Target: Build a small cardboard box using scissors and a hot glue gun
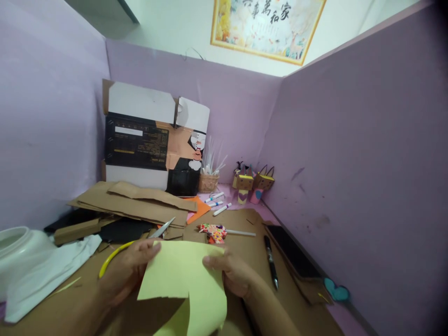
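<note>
A sheet of pale yellow paper (180, 268) is stretched between my two hands, with a cut running up from its lower edge and the lower right part curling down. My left hand (131, 263) pinches its upper left corner, thumb on top. On the right edge, my right hand (236, 273) grips it with the thumb over the front. Scissors with a yellow handle (114, 259) and a pointed metal blade (164, 227) show on both sides of my left hand; whether that hand also holds them I cannot tell.
Brown cardboard strips (140, 200) lie at the back left, near a white jar (21, 252). Beyond the paper are a patterned paper piece on a stick (217, 232) and several markers (222, 209). A black pen (270, 262) and a dark flat device (297, 252) lie right.
</note>
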### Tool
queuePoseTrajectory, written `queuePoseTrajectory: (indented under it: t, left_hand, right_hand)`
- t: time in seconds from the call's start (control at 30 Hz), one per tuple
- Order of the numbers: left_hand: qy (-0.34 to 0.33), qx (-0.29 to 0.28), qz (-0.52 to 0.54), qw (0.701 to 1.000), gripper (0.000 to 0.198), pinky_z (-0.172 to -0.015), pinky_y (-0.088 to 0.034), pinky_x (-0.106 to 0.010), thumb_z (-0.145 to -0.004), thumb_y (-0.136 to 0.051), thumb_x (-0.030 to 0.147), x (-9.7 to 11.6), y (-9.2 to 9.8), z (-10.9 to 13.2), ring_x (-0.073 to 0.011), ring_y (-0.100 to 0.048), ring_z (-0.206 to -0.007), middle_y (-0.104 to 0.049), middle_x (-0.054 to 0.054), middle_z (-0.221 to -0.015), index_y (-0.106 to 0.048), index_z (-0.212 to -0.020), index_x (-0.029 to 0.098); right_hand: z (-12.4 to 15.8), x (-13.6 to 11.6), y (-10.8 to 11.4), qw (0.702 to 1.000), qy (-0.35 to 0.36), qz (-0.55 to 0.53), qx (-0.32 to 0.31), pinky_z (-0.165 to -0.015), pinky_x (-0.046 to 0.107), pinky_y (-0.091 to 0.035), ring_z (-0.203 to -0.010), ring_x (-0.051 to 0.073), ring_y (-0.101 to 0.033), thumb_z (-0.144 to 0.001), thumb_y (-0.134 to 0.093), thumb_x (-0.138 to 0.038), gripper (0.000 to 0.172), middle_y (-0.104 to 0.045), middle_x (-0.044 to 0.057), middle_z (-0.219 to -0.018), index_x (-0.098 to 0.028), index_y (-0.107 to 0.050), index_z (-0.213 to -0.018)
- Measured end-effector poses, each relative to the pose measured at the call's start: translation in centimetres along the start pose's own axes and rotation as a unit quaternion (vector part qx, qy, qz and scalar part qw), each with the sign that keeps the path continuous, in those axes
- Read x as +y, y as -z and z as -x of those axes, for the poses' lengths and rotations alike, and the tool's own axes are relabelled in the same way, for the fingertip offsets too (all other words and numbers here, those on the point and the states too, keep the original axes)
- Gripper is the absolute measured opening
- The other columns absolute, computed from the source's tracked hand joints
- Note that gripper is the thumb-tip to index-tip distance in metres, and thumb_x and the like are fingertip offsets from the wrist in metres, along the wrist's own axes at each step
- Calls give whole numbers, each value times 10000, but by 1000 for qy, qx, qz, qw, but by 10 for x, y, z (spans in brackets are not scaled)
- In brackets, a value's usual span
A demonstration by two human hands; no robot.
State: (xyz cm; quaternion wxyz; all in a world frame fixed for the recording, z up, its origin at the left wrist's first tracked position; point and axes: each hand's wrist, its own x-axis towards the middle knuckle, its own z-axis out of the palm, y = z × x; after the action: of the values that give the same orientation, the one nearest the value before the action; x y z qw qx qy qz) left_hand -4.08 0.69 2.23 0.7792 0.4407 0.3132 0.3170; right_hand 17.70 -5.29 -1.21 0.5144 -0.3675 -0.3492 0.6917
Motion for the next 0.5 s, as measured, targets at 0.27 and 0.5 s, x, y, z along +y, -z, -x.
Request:
queuePoseTrajectory:
  t: [0.27, 0.5]
  left_hand:
    - [-71, 205, 75, 973, 238, -547, -567, -295, -591, -720, 47, -3, 3, -15, -220, -674, -590, -721, -65, -669, -672, -809, 131]
    - [-106, 281, 88, 950, 174, -500, -574, -266, -725, -563, -11, 4, -1, -15, -197, -669, -542, -710, -70, -639, -659, -778, 124]
  right_hand:
    - [3, -8, -6, 995, 52, 18, -88, -667, 272, -491, -703, 185, -679, -549, -822, -380, 536, -737, 86, -862, -111, -688, -993]
    - [-1, -9, 5, 998, 50, 19, -14, -631, 276, -504, -576, 163, -663, -517, -844, -234, 440, -737, 62, -722, -103, -700, -911]
